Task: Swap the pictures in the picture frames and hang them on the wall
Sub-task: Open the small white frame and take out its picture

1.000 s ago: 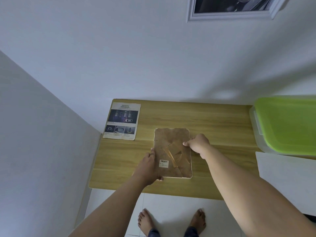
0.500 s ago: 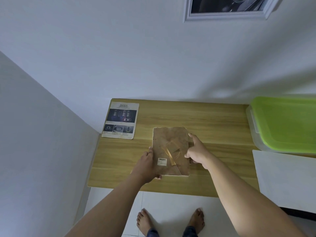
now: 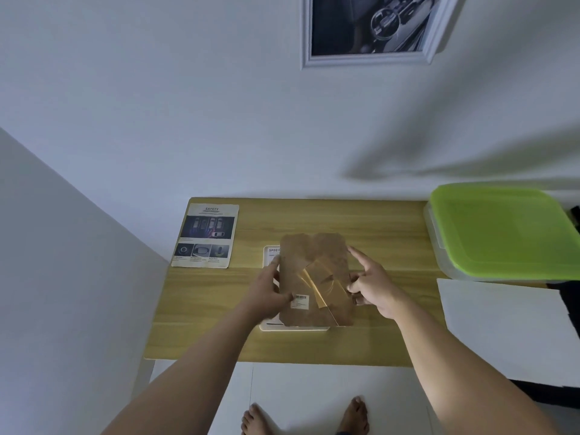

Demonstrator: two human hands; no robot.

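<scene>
A brown backing board (image 3: 314, 277) with a folded stand and a barcode sticker is lifted off a light picture frame (image 3: 270, 327) lying face down on the wooden table (image 3: 376, 233). A printed picture (image 3: 271, 255) shows in the frame at the board's left. My left hand (image 3: 266, 291) grips the board's left edge, thumb by the sticker. My right hand (image 3: 372, 285) holds its right edge, forefinger stretched out. A loose "SAFETY" picture (image 3: 205, 235) lies at the table's back left. A second white frame (image 3: 370, 29) with a dark picture hangs on the wall above.
A clear plastic box with a green lid (image 3: 505, 230) stands at the table's right end. A white sheet (image 3: 502, 328) lies in front of it. A grey wall closes in the left side. My bare feet are on the white floor below the table's front edge.
The backing board has come up off the frame and shifted right, uncovering the frame's left rim and the picture inside. Both hands moved with it. The camera tilted up, showing more of the hung frame.
</scene>
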